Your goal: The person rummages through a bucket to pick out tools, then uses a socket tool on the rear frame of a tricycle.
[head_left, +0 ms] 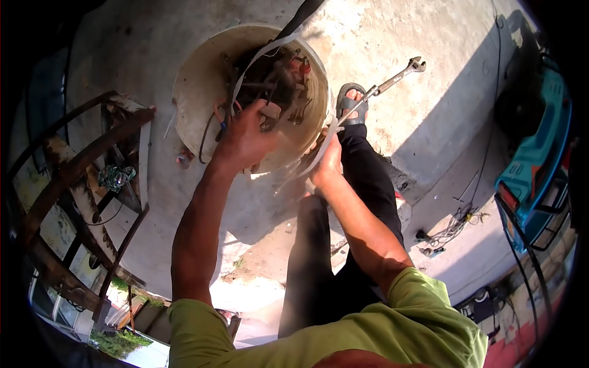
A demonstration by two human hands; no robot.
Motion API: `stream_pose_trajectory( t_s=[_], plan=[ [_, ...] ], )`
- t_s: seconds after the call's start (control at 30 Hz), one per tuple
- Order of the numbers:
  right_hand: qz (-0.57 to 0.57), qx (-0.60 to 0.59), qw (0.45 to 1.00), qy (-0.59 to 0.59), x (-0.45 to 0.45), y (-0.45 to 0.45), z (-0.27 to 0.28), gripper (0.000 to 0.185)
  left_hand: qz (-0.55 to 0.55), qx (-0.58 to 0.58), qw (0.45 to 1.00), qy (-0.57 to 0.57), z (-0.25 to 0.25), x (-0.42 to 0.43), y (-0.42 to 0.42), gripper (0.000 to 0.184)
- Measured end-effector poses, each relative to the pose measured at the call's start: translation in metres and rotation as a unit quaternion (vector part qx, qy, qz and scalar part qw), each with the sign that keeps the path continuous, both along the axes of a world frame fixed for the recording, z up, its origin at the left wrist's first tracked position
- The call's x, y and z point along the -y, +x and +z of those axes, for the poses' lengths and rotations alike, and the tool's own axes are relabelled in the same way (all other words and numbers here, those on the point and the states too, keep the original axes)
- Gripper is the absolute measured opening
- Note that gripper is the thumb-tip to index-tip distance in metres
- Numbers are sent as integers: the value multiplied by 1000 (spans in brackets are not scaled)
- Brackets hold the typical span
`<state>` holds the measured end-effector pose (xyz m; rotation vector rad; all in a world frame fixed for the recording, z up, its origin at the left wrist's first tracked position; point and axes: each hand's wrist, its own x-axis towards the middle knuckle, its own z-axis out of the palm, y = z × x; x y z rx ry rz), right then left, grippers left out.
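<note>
My left hand reaches over the near rim of a round, pale bucket, its fingers among the things inside and partly hidden. A heap of dark, rusty metal pieces and tools fills the bucket's middle, with a red piece on its right side. My right hand is closed beside the bucket's right rim. Out of it, up and to the right, points a long metal adjustable wrench, its jaw end farthest from me. A pale strap arches across the bucket.
A rusty metal frame stands on the left. My sandalled foot rests just right of the bucket. Farther right are a teal machine and tangled cable on the concrete floor.
</note>
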<state>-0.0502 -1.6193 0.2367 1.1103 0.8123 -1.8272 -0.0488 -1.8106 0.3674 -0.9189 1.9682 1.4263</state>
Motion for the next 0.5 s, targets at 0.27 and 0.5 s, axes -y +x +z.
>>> stream_pose_trajectory(
  t_s=[0.27,0.5],
  plan=[
    [12,-11,999,-41,5,-10,20,30,195,-248,944,-95,112,46,156,48],
    [12,-20,1000,-4,5,-5,13,30,433,-260,828,-243,123,69,279,49]
  ],
)
